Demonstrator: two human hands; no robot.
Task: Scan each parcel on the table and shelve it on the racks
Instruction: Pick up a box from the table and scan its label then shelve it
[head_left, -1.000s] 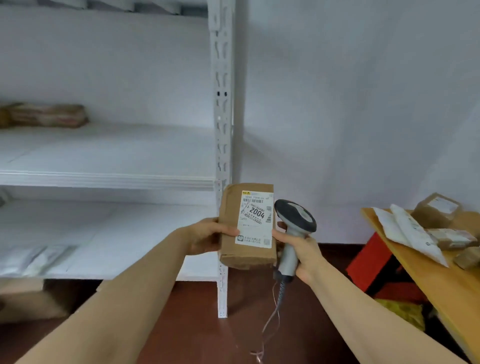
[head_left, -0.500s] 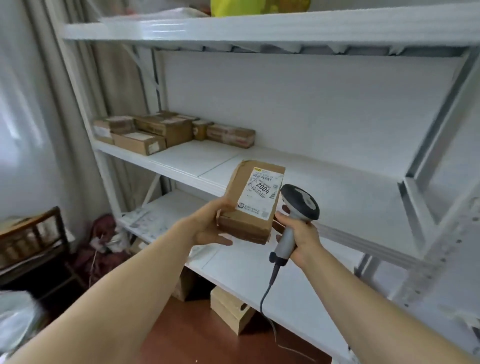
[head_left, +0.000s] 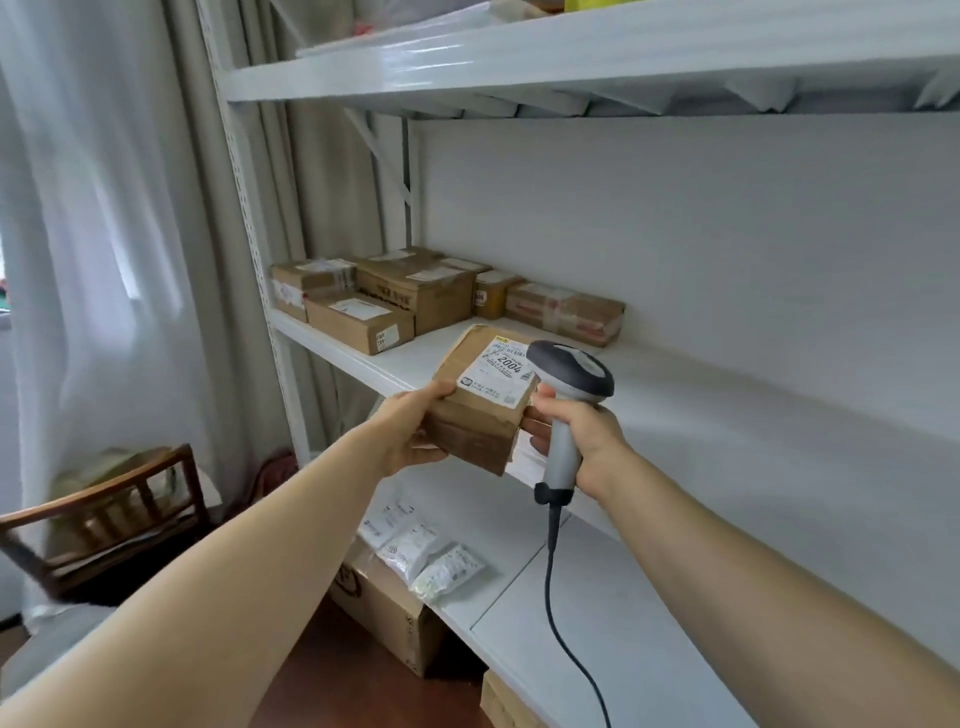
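Observation:
My left hand (head_left: 410, 428) grips a small brown cardboard parcel (head_left: 475, 415) with a white label reading 2004, held just in front of the middle shelf (head_left: 727, 410) of the white rack. My right hand (head_left: 582, 436) grips the grey handle of a corded barcode scanner (head_left: 569, 374), and its fingertips touch the parcel's right side. The scanner head overlaps the label's right edge.
Several cardboard parcels (head_left: 384, 296) sit at the left end of the middle shelf, one taped box (head_left: 566, 312) further right. White bag parcels (head_left: 426, 551) lie on the lower shelf. Cardboard boxes (head_left: 389, 613) stand on the floor beneath. A wooden chair (head_left: 104, 519) and curtains are at left.
The view has swung left from the rack's right post to its left end. Both hands carried the parcel and scanner along, and the parcel now tilts flatter near the middle shelf.

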